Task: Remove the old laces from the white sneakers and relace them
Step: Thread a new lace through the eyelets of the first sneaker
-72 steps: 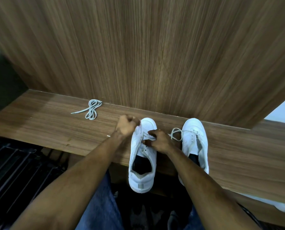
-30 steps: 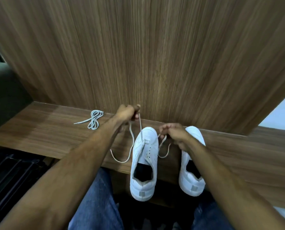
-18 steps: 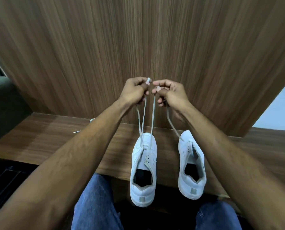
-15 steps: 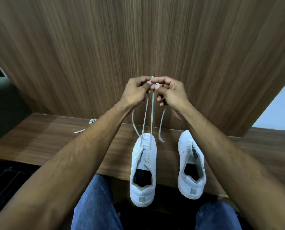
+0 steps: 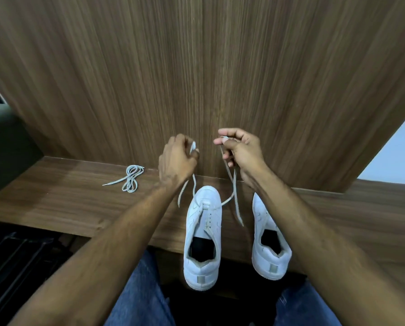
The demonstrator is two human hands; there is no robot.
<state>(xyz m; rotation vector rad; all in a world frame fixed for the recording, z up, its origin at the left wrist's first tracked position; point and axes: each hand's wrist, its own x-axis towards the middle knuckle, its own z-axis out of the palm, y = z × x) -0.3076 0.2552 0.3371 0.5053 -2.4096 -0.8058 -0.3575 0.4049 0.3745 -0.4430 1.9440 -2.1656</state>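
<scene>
While both hands, left (image 5: pixel 176 158) and right (image 5: pixel 242 150), pinch the lace (image 5: pixel 234 184) ends above the left sneaker (image 5: pixel 203 234), a spare lace (image 5: pixel 129 178) lies on the table (image 5: pixel 67 198).

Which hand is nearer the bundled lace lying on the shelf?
Left. The left hand is raised just right of the bundled lace; the right hand is farther right, above the gap between the sneakers.

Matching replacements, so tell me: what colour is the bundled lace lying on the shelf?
Pale grey-white, in the head view: bundled lace.
</scene>
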